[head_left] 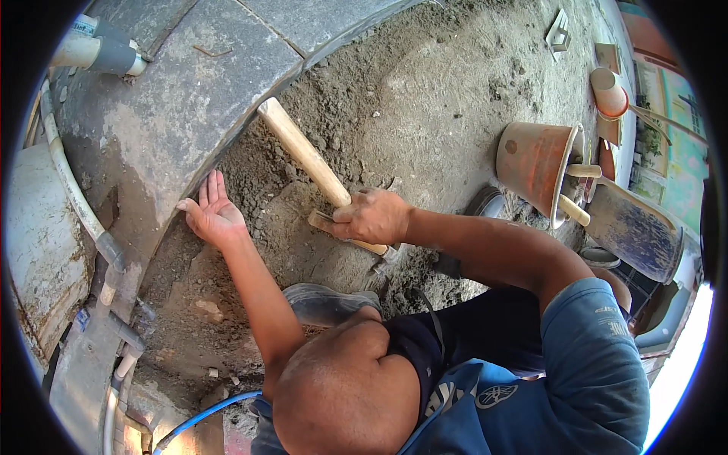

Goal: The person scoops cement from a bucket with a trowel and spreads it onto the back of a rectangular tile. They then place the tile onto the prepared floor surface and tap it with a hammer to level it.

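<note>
My right hand [375,216] is closed around the lower end of a wooden-handled hammer [303,152]. Its thick pale handle slants up and left, the free end at the edge of a grey stone slab [220,68]. Most of the hammer's head is hidden by my fingers; a brown block-like end sticks out on their left. Just below this hand lies another short piece of pale wood, partly covered. My left hand [216,216] is palm up with its fingers stretched out, fingertips at the slab's lower edge. Loose grey mortar or sand [341,98] lies beside the slab.
On the right, an orange-brown bucket [535,167] lies tipped with wooden handles at its mouth, beside a dark stained bucket [633,231]. A smaller pale bucket [607,91] and a metal piece [560,34] lie farther off. Pipes [72,182] run along the left; a blue hose [205,413] crosses below.
</note>
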A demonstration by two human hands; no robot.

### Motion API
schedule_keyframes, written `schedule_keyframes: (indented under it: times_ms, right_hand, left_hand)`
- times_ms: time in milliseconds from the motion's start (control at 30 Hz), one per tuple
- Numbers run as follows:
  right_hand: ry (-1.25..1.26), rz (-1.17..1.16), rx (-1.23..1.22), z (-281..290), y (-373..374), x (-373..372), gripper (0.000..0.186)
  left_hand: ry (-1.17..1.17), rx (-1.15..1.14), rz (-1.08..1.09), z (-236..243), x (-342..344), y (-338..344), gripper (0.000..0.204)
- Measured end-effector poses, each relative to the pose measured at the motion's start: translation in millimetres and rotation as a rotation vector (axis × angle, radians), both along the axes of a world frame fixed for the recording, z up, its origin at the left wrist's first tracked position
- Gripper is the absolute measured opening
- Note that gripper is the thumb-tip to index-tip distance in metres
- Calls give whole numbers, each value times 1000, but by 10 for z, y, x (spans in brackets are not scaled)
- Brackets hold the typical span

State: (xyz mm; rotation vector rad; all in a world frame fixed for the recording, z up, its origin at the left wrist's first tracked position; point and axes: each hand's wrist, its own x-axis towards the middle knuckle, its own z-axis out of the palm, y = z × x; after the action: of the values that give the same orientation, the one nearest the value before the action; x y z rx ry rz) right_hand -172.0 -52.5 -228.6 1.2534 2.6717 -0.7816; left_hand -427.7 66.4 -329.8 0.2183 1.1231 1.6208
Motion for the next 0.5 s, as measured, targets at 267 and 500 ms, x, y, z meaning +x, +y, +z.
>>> schedule_keyframes:
  times_ms: [267,500]
  right_hand:
    - [16,-31,-2,151,76,-53,5]
    - [39,0,48,119,13,-49,4]
  left_hand:
    - [17,-24,20,14,-9,16,105]
    - [11,-27,20,2,2,-2,101]
